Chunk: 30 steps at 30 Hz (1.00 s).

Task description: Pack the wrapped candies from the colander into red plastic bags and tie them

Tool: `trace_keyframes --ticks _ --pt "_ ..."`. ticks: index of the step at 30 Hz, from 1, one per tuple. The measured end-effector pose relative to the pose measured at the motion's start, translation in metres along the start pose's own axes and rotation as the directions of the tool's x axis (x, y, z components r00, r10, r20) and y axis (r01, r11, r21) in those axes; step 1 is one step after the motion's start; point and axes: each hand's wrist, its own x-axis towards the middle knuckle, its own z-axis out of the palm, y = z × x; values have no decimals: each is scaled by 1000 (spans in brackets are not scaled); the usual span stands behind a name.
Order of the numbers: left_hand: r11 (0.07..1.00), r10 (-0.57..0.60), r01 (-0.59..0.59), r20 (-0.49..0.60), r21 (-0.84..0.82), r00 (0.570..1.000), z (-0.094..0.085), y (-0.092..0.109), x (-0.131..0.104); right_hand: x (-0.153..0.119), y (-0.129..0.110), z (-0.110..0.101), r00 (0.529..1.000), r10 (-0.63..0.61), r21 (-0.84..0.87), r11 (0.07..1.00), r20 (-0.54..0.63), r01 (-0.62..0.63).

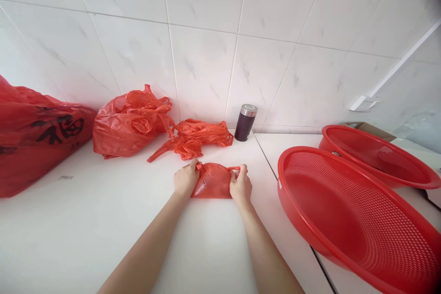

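Observation:
A small red plastic bag rests on the white table between my two hands, and its contents are hidden. My left hand is closed on the bag's upper left corner. At the upper right, my right hand pinches the bag, with a twisted strip of plastic stretched toward its fingers. Just beyond lies a crumpled pile of red plastic bags. A dark bottle with a silver lid stands upright behind my right hand, near the wall.
On the left are a full red plastic bag and a large red bag with black writing. Two red plastic baskets occupy the right side, with a cardboard box behind. A tiled wall bounds the back.

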Motion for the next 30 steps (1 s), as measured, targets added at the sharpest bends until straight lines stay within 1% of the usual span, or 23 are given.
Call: trace_keyframes --ticks 4,9,13,16,20,25,28,30 --pt "999 1 0 -14 51 1000 2 1 -3 -1 1 0 1000 -9 -70 997 23 10" --pt "997 8 -5 -40 83 999 1 -1 -3 0 1 -2 999 2 -97 995 46 2" --pt "998 -17 19 -32 60 999 -1 -3 0 1 1 -5 999 -7 -87 996 50 11" --pt "998 -46 47 -33 28 998 -1 -4 1 1 0 -7 999 -7 -69 998 31 9" --pt "995 -87 85 -56 -43 995 -2 -5 1 -1 -3 -7 1000 11 -27 1000 -18 -12" --pt "970 -167 149 -82 -190 983 -4 -9 1 -1 -6 -8 995 57 38 998 -87 -54" --pt "938 -207 164 -115 -305 971 0 -13 0 -1 -8 -8 990 95 57 994 -105 -89" --pt "908 -221 146 -154 -392 963 4 -16 0 -1 -9 -8 988 114 64 992 -105 -107"
